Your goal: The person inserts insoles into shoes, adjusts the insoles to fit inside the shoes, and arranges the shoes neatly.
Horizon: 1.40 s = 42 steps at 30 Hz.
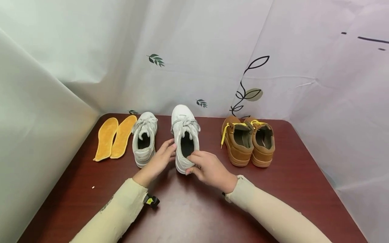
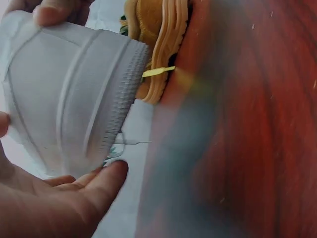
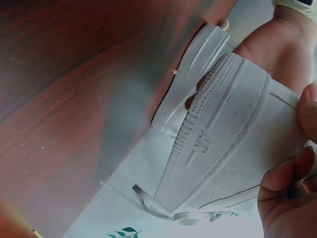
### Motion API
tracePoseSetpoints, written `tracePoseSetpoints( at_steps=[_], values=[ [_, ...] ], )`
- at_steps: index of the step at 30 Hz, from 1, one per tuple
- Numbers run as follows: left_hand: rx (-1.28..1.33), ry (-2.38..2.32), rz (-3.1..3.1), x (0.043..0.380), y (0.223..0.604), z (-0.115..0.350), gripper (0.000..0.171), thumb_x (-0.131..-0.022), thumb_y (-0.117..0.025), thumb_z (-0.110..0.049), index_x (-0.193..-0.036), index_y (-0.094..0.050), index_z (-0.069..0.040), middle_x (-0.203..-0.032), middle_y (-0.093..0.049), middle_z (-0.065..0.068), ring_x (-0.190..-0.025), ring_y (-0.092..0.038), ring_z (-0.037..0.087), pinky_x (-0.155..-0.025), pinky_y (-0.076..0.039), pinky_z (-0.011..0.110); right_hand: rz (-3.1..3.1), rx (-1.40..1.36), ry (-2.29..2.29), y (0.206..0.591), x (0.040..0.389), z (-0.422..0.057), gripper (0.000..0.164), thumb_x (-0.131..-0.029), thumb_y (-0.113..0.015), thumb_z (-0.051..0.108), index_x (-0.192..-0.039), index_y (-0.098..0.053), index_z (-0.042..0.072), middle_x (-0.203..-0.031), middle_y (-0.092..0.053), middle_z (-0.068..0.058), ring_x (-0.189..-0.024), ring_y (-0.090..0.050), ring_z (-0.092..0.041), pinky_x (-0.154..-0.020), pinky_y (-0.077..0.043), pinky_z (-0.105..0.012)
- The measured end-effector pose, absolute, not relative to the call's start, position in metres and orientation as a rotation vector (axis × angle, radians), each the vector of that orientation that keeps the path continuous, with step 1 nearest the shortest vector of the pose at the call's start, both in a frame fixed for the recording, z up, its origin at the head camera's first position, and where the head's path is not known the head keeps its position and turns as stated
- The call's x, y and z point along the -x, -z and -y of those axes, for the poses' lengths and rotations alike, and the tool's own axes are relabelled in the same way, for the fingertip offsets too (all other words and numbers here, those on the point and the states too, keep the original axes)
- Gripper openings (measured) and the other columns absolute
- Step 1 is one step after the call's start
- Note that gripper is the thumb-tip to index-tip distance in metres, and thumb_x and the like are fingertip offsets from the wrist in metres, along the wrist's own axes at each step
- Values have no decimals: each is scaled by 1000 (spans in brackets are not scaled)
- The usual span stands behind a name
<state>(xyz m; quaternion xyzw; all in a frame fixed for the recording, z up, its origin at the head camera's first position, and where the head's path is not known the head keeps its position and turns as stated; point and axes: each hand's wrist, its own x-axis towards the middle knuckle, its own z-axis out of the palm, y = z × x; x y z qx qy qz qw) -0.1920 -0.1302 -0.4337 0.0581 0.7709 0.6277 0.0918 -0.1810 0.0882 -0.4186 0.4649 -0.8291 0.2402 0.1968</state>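
Raised letters (image 3: pixel 201 142), apparently reading “AIR,” marked the sidewall of the sole (image 3: pixel 224 115) on a white sneaker (image 3: pixel 255 136) held above the tabletop (image 1: pixel 188 209), toward its far edge. The lettering, white on white, ran beside a short raised bar (image 3: pixel 190 157).

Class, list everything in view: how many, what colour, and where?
Insoles: 2, yellow-orange, back left of the table
Sneakers: 2, white, one beside the insoles, one held
Work shoes: 2, brown, side by side, back right
Yellow laces: 2, yellow, on the brown pair
Table: 1, dark red, beneath everything
Speck: 1, white, left part of the table
Backdrop: sheet count unclear, whitish, around the table
Leaf prints: several, green and black, on the backdrop
Sleeves: 2, cream, on the forearms
Left hand: 1, bare, at the held sneaker's side
Right hand: 1, bare, at its heel
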Motion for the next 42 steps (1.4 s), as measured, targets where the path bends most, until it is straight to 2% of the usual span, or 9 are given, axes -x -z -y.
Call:
tracePoseSetpoints(
  at_steps=[2,6,13,20,22,26,30,33,42],
  values=[
    [-182,-1943,-2162,194,437,129,60,-110,-33,-31,-157,-17,2,-154,-39,35,-135,-48,46,-116,-39,62,2319,-1311,-659,419,178,-90,27,-77,-82,31,-93,-68,15,-84,-66,2,-80,-60,-13,-72,-58,-33],
    [-165,-2016,-2029,198,439,127,64,-109,-33,-34,-159,-9,-4,-157,-33,32,-136,-45,45,-118,-36,63,2300,-1341,-621,422,172,-96,27,-78,-82,31,-93,-67,15,-82,-63,4,-77,-58,-11,-69,-57,-30],
    [-163,-2083,-1907,205,441,121,77,-103,-46,-29,-161,2,-15,-156,-31,32,-135,-46,42,-114,-41,58,2252,-1387,-587,425,161,-107,27,-78,-82,30,-94,-67,15,-83,-63,4,-74,-58,-10,-67,-56,-28],
    [-265,-2042,-1945,207,446,115,93,-97,-62,-28,-161,3,-11,-153,-38,35,-119,-55,20,-92,-51,23,2255,-1372,-576,427,153,-113,27,-77,-83,31,-92,-66,16,-82,-61,5,-72,-56,-9,-65,-56,-27],
    [-254,-2014,-1963,207,448,112,92,-96,-62,-26,-161,1,-10,-152,-41,35,-114,-57,16,-88,-51,20,2282,-1362,-576,428,151,-115,28,-76,-83,32,-92,-66,16,-81,-60,6,-71,-55,-8,-65,-55,-27],
    [-232,-1955,-1978,208,452,106,87,-97,-60,-20,-161,-1,-7,-149,-44,36,-118,-57,21,-100,-49,30,2344,-1343,-597,432,149,-118,29,-76,-83,33,-91,-66,17,-80,-59,6,-71,-54,-7,-65,-54,-27],
    [-262,-1896,-1987,209,458,104,82,-100,-58,-19,-161,-5,-5,-148,-45,37,-131,-52,34,-116,-39,50,2386,-1332,-621,436,148,-121,30,-74,-82,35,-91,-65,17,-78,-57,7,-69,-52,-6,-63,-53,-27],
    [-321,-1785,-2101,210,460,104,75,-103,-55,-24,-160,-11,-4,-152,-43,36,-139,-45,39,-121,-33,57,2399,-1326,-640,438,149,-121,30,-74,-82,35,-91,-65,17,-78,-57,7,-69,-51,-5,-62,-52,-27],
    [-379,-1549,-2392,208,460,105,72,-104,-55,-31,-160,-19,-5,-166,-22,28,-146,-36,41,-124,-27,59,2429,-1311,-671,449,157,-126,33,-76,-81,34,-98,-65,14,-85,-64,4,-75,-56,-7,-67,-56,-30]
  ],
)
